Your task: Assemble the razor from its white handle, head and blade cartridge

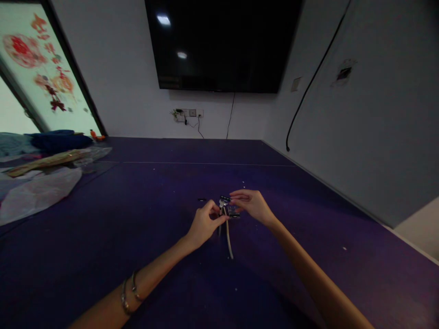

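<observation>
Both hands meet over the dark purple table (144, 219), a little ahead of me. My left hand (205, 224) is closed in a pinch on the top of a thin pale cord (228, 240) whose free end trails toward me. My right hand (252, 205) has its fingers curled onto a small dark clip-like piece (225, 198) at the cord's upper end. The two hands almost touch. Bracelets (129, 292) sit on my left wrist. A small dark piece (202, 199) lies on the table just left of the hands.
Crumpled plastic sheeting (37, 192), a long flat board (44, 162) and blue cloth (58, 139) are piled at the table's left. A black screen (222, 45) hangs on the far wall above an outlet (188, 113). A grey wall (377, 114) runs along the right edge.
</observation>
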`<action>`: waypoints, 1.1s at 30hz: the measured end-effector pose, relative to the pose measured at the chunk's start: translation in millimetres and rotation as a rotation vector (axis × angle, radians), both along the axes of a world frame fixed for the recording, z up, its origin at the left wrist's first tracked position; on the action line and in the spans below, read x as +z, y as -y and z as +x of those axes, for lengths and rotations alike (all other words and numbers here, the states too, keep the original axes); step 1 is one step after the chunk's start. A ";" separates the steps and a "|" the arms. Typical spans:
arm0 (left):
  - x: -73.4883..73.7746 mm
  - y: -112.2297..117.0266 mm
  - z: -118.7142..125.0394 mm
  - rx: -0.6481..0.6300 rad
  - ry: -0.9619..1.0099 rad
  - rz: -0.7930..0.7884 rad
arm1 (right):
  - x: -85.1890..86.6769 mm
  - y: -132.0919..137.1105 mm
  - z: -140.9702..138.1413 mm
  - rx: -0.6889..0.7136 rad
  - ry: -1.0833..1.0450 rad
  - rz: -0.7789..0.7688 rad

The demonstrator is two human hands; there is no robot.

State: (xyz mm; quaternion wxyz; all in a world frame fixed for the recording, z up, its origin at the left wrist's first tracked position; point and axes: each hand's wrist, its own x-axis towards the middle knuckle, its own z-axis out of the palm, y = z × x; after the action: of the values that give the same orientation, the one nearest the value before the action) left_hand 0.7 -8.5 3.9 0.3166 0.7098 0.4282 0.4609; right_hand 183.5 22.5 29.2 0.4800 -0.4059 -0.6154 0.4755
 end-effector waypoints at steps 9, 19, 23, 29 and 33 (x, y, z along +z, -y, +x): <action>-5.0 3.3 3.8 0.071 -0.034 0.043 | 6.4 6.6 -2.3 0.072 0.030 0.049; -7.0 3.7 3.9 0.091 -0.053 0.059 | 7.7 10.5 -4.5 0.090 0.076 0.071; -8.6 2.5 4.2 0.088 -0.036 0.047 | 8.6 11.6 -5.1 0.087 0.079 0.088; -8.2 2.6 5.8 0.092 -0.012 0.028 | 9.7 13.2 -6.2 0.080 0.090 0.106; -8.2 2.3 5.6 0.084 0.004 0.019 | 10.6 14.2 -6.9 0.077 0.095 0.128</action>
State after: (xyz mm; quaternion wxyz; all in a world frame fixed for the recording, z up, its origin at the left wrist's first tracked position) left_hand 6.3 -10.8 -4.3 0.2910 0.6932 0.4528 0.4793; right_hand 176.6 8.3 39.8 0.4566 -0.3724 -0.6816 0.4338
